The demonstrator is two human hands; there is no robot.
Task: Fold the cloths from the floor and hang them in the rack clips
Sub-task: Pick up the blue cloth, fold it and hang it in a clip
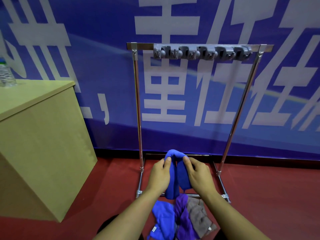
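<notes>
- Two hands hold one blue cloth (174, 172) between them, doubled over so its fold points up, in front of the rack's (138, 101) lower bars.
- The left hand (160, 174) has its fingers closed on the cloth's left half; the right hand (199, 174) grips the right half.
- Three more cloths lie on the red floor (268, 196) below: blue (163, 220), purple (183, 217), brown (199, 215).
- The grey clip strip (201, 52) on the top bar holds nothing.

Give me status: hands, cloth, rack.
Both hands, left hand and right hand, gripping folded blue cloth. Rack clips all empty. Three cloths on floor. Nothing blocking.
</notes>
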